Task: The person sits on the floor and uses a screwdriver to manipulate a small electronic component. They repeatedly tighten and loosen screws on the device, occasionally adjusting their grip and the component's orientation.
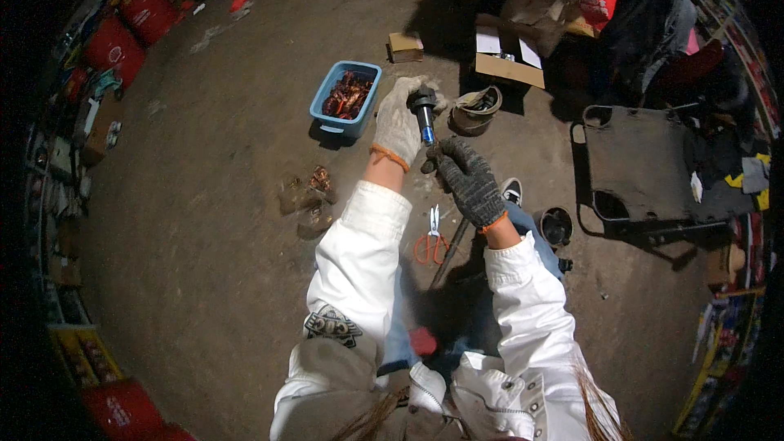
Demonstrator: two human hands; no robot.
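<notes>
My left hand (397, 122), in a pale glove with an orange cuff, grips a black cylindrical part (424, 113) with a blue section near its lower end. My right hand (470, 181), in a dark grey knit glove, is closed at that lower end, around something small and dark that I cannot make out. Orange-handled scissors (431, 247) lie on the floor below my hands. A blue plastic tub (321, 118) of copper-coloured scraps stands left of my left hand, and a round container (467, 118) of dark pieces stands to the right.
An open cardboard box (523, 73) and a small carton (405, 46) sit further forward. A folding seat (629, 163) is at right. Clear plastic bags (302, 196) lie left of me. Red containers (147, 12) and stacked goods line both sides.
</notes>
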